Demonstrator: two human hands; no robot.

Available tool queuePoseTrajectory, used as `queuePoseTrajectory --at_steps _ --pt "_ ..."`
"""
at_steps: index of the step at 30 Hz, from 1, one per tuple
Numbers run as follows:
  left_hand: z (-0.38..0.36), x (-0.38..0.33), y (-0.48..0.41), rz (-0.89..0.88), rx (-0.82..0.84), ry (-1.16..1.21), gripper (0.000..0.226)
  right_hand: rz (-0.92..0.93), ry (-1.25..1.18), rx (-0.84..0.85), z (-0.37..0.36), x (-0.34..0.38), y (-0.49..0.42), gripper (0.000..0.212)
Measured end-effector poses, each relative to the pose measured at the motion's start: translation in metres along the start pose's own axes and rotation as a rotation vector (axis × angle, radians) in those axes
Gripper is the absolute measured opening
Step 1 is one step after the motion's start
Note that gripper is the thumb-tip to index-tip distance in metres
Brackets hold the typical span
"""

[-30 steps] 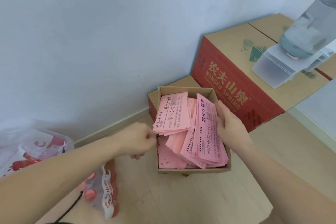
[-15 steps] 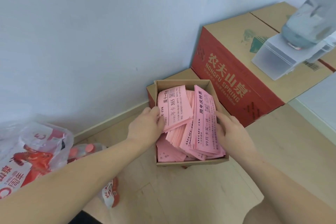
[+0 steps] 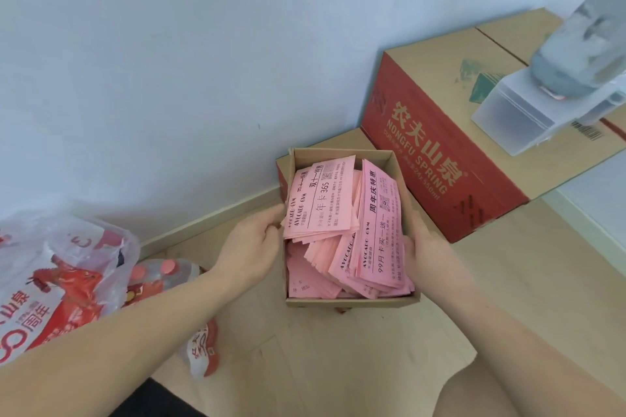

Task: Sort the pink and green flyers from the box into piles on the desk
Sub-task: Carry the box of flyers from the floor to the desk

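Where a pale wall [image 3: 169, 61] meets the wooden floor [image 3: 338, 366], a red Nongfu Spring carton [image 3: 433, 159] stands far right and a plastic bag [image 3: 61, 274] of bottles lies at left. Between them sits the open cardboard box [image 3: 352, 301], filled with pink flyers [image 3: 321, 200] in loose stacks. The left hand [image 3: 250, 247] curls over its left wall, fingertips touching the flyers. The right hand [image 3: 426, 250] grips its right wall.

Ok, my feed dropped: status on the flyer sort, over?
Left hand, right hand gripping box sides. Pink flyers heaped inside; no green showing. Red carton close on right, hands clear.
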State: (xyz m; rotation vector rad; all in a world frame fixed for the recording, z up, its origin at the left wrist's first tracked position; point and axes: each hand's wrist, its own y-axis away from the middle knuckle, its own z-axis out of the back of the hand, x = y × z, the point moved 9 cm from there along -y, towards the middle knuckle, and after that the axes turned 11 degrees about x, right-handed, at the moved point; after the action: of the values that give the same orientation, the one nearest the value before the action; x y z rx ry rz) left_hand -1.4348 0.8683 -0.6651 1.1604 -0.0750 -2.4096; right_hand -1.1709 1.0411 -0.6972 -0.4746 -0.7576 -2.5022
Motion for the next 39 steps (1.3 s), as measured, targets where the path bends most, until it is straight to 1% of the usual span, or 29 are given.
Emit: queuePoseTrajectory --at_steps 1,2,4,5,7,8,9,10,12,13,15,16,17,19,20,22,24,25,27,29,31,34,37,39 --pt "0.002 -0.005 -0.01 -0.024 0.0 -0.046 0.044 0.026 0.015 -0.012 0.004 0.005 -0.003 0.064" --pt "0.0 -0.009 -0.02 -0.027 0.036 -0.102 0.04 0.038 0.041 -0.015 0.006 0.008 -0.005 0.063" --pt "-0.01 -0.012 -0.034 0.02 0.142 -0.26 0.035 0.034 0.074 -0.018 0.008 0.011 0.0 0.057" --pt "-0.007 -0.013 -0.041 0.047 0.149 -0.351 0.032 0.033 0.072 -0.025 0.008 0.012 0.006 0.056" --pt "0.015 -0.026 -0.057 0.04 0.055 -0.492 0.028 0.034 0.023 -0.048 0.006 0.014 0.027 0.057" --pt "0.026 -0.03 -0.071 0.022 0.023 -0.491 0.025 0.03 -0.014 -0.053 0.003 0.013 0.039 0.06" --pt "0.034 -0.032 -0.087 0.009 0.026 -0.459 0.021 0.018 -0.051 -0.056 -0.001 0.012 0.05 0.064" --pt "0.036 -0.033 -0.104 0.015 0.079 -0.438 0.017 -0.005 -0.081 -0.048 -0.005 0.01 0.058 0.067" --pt "0.026 -0.033 -0.135 0.016 0.196 -0.471 0.005 -0.062 -0.082 -0.025 -0.02 0.006 0.068 0.069" --pt "0.018 -0.031 -0.146 0.022 0.228 -0.49 0.006 -0.085 -0.057 -0.015 -0.027 0.004 0.071 0.069" --pt "0.011 -0.03 -0.157 0.023 0.231 -0.499 0.014 -0.123 -0.019 0.017 -0.035 0.002 0.073 0.072" --pt "0.012 -0.029 -0.156 0.023 0.224 -0.491 0.017 -0.125 -0.029 0.029 -0.037 0.0 0.071 0.076" --pt "0.013 -0.023 -0.155 0.024 0.226 -0.481 0.022 -0.109 -0.05 0.008 -0.033 0.001 0.07 0.079" --pt "0.021 -0.011 -0.144 0.053 0.24 -0.469 0.044 -0.092 -0.09 -0.094 -0.018 -0.003 0.064 0.075" --pt "0.026 -0.002 -0.137 0.078 0.259 -0.454 0.046 -0.097 -0.096 -0.124 -0.007 -0.003 0.059 0.07" --pt "0.035 0.016 -0.118 0.113 0.282 -0.394 0.028 -0.101 -0.072 -0.13 0.009 -0.004 0.04 0.062" --pt "0.041 0.034 -0.101 0.13 0.283 -0.367 0.021 -0.114 -0.028 -0.156 0.025 -0.005 0.02 0.051" --pt "0.042 0.039 -0.094 0.126 0.269 -0.383 0.021 -0.124 0.003 -0.192 0.034 -0.005 0.012 0.047" --pt "0.043 0.046 -0.081 0.11 0.19 -0.407 0.022 -0.131 0.012 -0.239 0.039 -0.002 0.004 0.039" --pt "0.041 0.046 -0.073 0.074 0.106 -0.416 0.026 -0.15 -0.017 -0.254 0.034 -0.002 0.004 0.042" --pt "0.038 0.047 -0.068 0.04 0.051 -0.419 0.025 -0.197 -0.036 -0.27 0.029 -0.009 0.006 0.046" --pt "0.045 0.048 -0.061 0.066 -0.024 -0.353 0.019 -0.231 -0.078 -0.303 0.029 -0.017 0.005 0.042" --pt "0.043 0.039 -0.056 0.0 -0.06 -0.375 0.03 -0.277 -0.037 -0.314 0.029 -0.022 0.007 0.039" --pt "0.044 0.04 -0.051 0.011 -0.077 -0.332 0.033 -0.305 -0.023 -0.312 0.027 -0.022 0.011 0.039"
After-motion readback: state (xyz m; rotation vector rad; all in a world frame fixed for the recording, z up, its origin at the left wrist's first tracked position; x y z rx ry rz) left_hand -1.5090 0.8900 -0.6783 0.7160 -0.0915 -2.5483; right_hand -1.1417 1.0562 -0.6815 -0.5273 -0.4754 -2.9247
